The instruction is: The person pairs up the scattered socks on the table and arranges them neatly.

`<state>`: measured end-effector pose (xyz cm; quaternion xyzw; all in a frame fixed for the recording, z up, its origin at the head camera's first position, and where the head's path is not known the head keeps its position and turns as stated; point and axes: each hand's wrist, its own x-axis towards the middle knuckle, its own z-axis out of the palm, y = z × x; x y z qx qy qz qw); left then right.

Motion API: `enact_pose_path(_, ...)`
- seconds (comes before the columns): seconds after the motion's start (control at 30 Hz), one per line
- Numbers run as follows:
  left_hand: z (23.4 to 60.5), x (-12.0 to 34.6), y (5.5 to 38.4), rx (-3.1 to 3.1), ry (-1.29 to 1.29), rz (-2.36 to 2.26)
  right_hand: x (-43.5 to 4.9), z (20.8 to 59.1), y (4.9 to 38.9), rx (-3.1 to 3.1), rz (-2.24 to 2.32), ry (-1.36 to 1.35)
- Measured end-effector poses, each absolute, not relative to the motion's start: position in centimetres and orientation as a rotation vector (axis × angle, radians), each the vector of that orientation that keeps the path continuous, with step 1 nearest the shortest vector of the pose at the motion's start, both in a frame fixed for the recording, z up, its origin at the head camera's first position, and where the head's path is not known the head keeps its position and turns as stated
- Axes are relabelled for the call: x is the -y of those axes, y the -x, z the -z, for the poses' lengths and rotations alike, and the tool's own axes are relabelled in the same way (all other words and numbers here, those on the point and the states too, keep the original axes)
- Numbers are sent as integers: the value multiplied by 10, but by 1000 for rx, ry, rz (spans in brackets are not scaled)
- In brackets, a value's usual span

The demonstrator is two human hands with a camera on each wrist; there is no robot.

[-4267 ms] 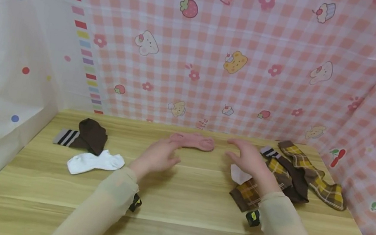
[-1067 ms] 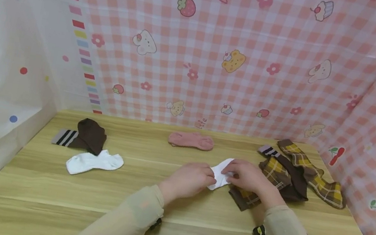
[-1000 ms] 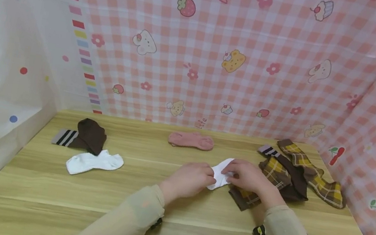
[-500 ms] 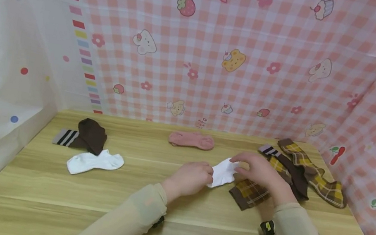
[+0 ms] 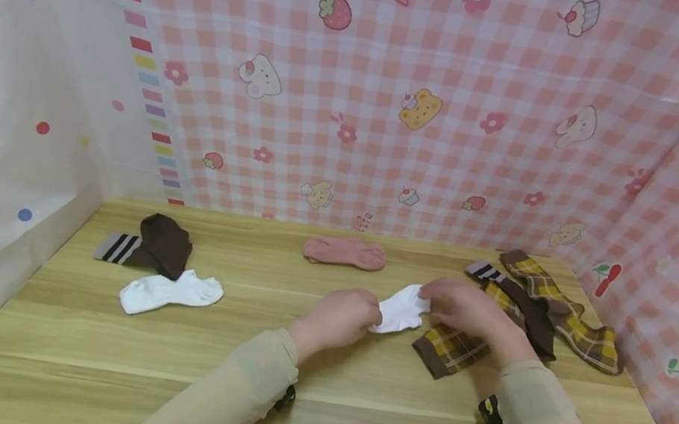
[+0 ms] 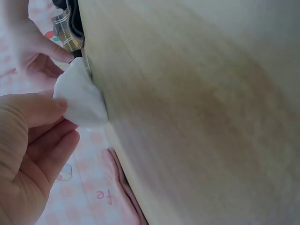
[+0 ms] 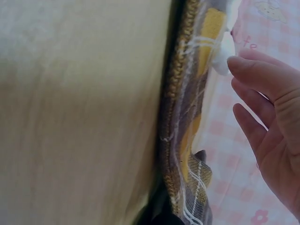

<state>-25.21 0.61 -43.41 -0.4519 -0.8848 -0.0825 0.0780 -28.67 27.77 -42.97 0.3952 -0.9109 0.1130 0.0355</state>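
Note:
A short white sock (image 5: pixel 402 310) stretches between both hands, right of the table's middle. My left hand (image 5: pixel 342 320) pinches its left end; in the left wrist view, thumb and fingers close on the white cloth (image 6: pixel 80 101). My right hand (image 5: pixel 465 310) pinches the sock's far right end, fingertips at its edge. In the right wrist view, the thumb (image 7: pixel 253 75) meets the sock's tip, the other fingers loosely bent. Under the right hand lies a brown and yellow plaid sock (image 5: pixel 448 349), partly hidden by it.
Behind the hands lies a pink sock (image 5: pixel 346 252). At left are a dark brown sock with a striped cuff (image 5: pixel 166 246) and another white sock (image 5: pixel 171 294). Right of the hands, another brown striped-cuff sock (image 5: pixel 538 330) lies beside a second plaid sock (image 5: pixel 596 344). Patterned cloth (image 5: pixel 360 94) walls the table.
Both hands, reaching apart earlier, came together on the white sock, lifting it off the plaid one. The right hand let go briefly and took its far end; the sock is now stretched more sideways.

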Motion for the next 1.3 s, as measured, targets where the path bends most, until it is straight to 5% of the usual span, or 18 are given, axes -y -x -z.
enact_pose_path(0.33, 440, 0, 258, 2689, 1315, 476, -272, 441, 292, 2849, -292, -1175)
enact_pose_path(0.83, 444, 13, 263, 2739, 919, 1103, -270, 446, 291, 2781, -364, -1152)
enact_pose_path(1.3, 436, 28, 263, 2499, 437, 1851, -267, 440, 280, 2797, -1278, -593)
